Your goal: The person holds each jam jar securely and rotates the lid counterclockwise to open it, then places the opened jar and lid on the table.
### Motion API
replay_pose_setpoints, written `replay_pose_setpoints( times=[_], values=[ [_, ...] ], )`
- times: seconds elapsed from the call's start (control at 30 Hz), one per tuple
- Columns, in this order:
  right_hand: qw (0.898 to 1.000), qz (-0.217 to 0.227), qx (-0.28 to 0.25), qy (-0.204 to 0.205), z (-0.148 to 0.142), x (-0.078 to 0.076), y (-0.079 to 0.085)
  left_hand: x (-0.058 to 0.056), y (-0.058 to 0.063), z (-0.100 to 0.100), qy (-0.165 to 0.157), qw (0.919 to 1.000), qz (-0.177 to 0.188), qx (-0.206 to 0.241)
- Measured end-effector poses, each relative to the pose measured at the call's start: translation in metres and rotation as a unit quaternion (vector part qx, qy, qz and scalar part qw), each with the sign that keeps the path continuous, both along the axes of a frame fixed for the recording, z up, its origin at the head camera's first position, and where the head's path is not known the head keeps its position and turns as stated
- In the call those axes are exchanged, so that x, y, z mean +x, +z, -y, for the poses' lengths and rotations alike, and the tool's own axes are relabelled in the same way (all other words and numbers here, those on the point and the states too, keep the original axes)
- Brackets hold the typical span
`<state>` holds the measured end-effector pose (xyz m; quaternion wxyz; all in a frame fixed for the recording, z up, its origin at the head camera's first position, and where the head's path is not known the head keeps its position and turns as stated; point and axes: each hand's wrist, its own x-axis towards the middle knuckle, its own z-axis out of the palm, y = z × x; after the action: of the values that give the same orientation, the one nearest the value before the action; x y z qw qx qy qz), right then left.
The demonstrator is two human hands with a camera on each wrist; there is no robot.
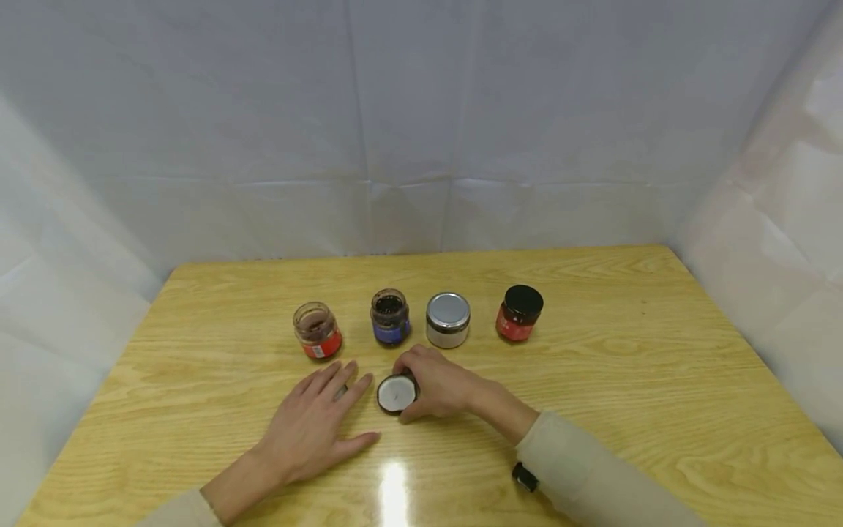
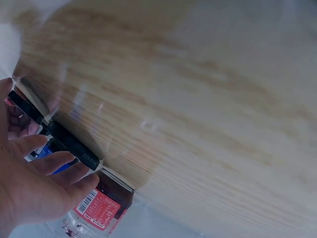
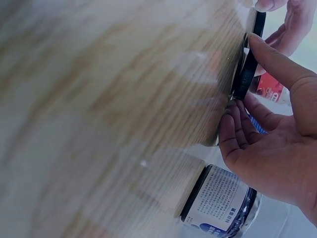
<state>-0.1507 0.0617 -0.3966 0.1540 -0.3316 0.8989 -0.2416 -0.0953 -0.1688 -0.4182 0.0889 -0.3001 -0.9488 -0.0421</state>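
Observation:
My right hand [image 1: 437, 384] pinches a black jar lid [image 1: 397, 394] between thumb and fingers; the lid lies inside up, showing its white lining. In the right wrist view that lid [image 3: 245, 77] stands edge-on between thumb and fingertips. To its left, my left hand [image 1: 309, 421] is spread palm down with fingers nearly straight. Beneath those fingers lies a second black lid [image 2: 74, 144], mostly hidden by them in the head view. Just beyond the hands stand two uncovered glass jars with dark residue: a red-labelled jar [image 1: 318, 340] and a blue-labelled jar [image 1: 390, 322].
A white-labelled jar with a silver lid [image 1: 448, 320] stands behind my right hand. Farther right is a red-labelled jar with a black lid [image 1: 520, 313]. All stand on a wood-grain table [image 1: 626, 380], with white sheeting [image 1: 408, 146] behind and at both sides.

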Motion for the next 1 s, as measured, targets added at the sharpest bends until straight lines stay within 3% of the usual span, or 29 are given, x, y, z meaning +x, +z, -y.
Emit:
replay_pose_setpoints(
  times=[0.53,1.0],
  values=[
    [1.000,-0.017,0.002,0.000,0.000,-0.001,-0.003,0.001,-0.003,0.001,0.000,0.9999,-0.009,0.008],
    [1.000,-0.009,-0.008,-0.004,-0.014,0.004,0.010,0.002,0.007,-0.004,0.002,0.9997,-0.015,0.021]
  ],
)
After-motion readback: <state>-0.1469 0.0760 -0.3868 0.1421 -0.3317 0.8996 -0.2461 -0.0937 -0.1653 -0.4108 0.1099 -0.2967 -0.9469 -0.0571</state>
